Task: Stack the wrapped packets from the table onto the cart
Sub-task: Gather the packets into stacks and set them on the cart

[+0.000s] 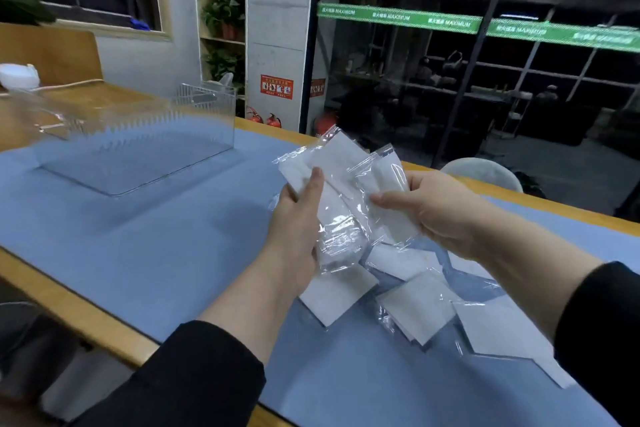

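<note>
You hold a bundle of wrapped packets above the blue table, mid-frame.

Your left hand and right hand both curl around it; more loose packets lie below, lower right.

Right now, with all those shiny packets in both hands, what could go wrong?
1. The bunch of packets is fanned out unevenly between the left hand and the right hand, and the wrap looks slippery, so one might slide out and drop.
2. The loose packets on the blue mat overlap right under the forearms, so a sleeve could drag some off the table edge.
3. No cart is in view, so carrying them means turning away.
</note>
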The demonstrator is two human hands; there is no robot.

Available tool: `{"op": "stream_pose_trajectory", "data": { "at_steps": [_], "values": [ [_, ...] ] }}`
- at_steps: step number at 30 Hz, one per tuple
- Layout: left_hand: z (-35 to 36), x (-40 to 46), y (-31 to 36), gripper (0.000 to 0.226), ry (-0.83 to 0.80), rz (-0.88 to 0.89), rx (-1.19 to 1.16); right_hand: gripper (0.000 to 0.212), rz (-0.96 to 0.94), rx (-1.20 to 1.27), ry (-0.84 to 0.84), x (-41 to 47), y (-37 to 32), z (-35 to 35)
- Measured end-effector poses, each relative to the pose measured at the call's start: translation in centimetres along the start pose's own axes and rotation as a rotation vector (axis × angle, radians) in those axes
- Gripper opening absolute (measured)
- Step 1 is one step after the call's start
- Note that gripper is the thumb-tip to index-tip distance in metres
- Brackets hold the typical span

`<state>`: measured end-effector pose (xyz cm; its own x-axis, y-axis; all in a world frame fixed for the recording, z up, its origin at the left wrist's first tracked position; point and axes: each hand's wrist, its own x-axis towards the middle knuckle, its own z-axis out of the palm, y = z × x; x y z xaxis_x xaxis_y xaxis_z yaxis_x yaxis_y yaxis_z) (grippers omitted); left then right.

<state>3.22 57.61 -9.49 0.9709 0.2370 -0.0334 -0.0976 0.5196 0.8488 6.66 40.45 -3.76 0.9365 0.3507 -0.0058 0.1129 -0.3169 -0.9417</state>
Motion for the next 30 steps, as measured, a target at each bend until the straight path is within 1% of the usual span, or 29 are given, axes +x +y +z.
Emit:
{"op": "stream_pose_trajectory", "data": {
  "at_steps": [1, 2, 5, 6, 8, 10, 12, 15, 16, 17, 18, 21, 23, 25, 26, 28, 29, 30],
  "values": [
    [0.5, -0.5, -0.2, 0.040, -0.024, -0.009, -0.007, 0.014, -0.005, -0.033, 0.003, -0.5, 0.1, 0.0],
    [0.9, -0.9, -0.4, 0.039, -0.050, -0.014, -0.013, 0.019, -0.009, -0.092, 0.015, -0.9, 0.1, 0.0],
    [2.7, -2.6, -1.2, 0.029, -0.077, -0.043, -0.031, 0.062, -0.019, -0.374, 0.061, -2.7, 0.0, -0.8],
    [3.3, -3.3, -1.5, 0.026, -0.070, -0.055, -0.042, 0.067, -0.028, -0.413, 0.084, -3.6, 0.0, -1.2],
    [4.5, -4.5, -2.1, 0.025, -0.077, -0.062, -0.041, 0.064, -0.074, -0.480, 0.181, -5.4, -0.1, -2.5],
    [5.8, -5.7, -2.7, 0.024, -0.099, -0.054, -0.016, 0.049, -0.120, -0.532, 0.319, -7.4, -0.4, -4.1],
    [7.8, -7.5, -3.4, 0.026, -0.138, -0.068, -0.015, 0.040, -0.131, -0.500, 0.422, -9.7, -0.5, -6.0],
    [11.6, -10.4, -5.0, 0.042, -0.216, -0.116, -0.030, 0.046, -0.129, -0.477, 0.471, -13.1, 0.3, -8.3],
    [13.2, -11.5, -5.7, 0.043, -0.242, -0.122, -0.033, 0.044, -0.124, -0.438, 0.488, -14.8, 0.8, -9.2],
    [14.5, -12.5, -6.3, 0.037, -0.266, -0.128, -0.052, 0.039, -0.117, -0.354, 0.495, -16.2, 1.4, -10.0],
    [16.2, -13.7, -7.1, 0.031, -0.285, -0.144, -0.070, 0.033, -0.093, -0.214, 0.493, -18.1, 2.1, -11.0],
    [20.1, -17.3, -9.5, 0.032, -0.341, -0.210, -0.118, 0.039, -0.016, 0.237, 0.385, -23.5, 4.5, -13.7],
    [22.4, -19.7, -11.6, 0.030, -0.426, -0.213, -0.091, 0.035, -0.022, 0.337, 0.391, -27.2, 6.1, -15.5],
    [24.0, -21.8, -13.7, 0.034, -0.490, -0.220, -0.050, 0.033, -0.026, 0.309, 0.448, -30.1, 7.2, -17.0],
    [24.7, -22.8, -14.7, 0.037, -0.508, -0.218, -0.039, 0.033, -0.029, 0.249, 0.481, -31.7, 7.7, -17.9],
    [25.6, -24.2, -16.0, 0.050, -0.535, -0.180, -0.027, 0.033, -0.046, 0.038, 0.569, -34.1, 8.7, -19.9],
    [25.7, -24.4, -16.4, 0.062, -0.520, -0.152, -0.022, 0.034, -0.063, -0.096, 0.608, -35.1, 9.0, -20.9],
    [25.6, -24.4, -16.6, 0.070, -0.464, -0.127, -0.017, 0.034, -0.069, -0.228, 0.626, -35.7, 9.5, -21.9]
  ]
}}
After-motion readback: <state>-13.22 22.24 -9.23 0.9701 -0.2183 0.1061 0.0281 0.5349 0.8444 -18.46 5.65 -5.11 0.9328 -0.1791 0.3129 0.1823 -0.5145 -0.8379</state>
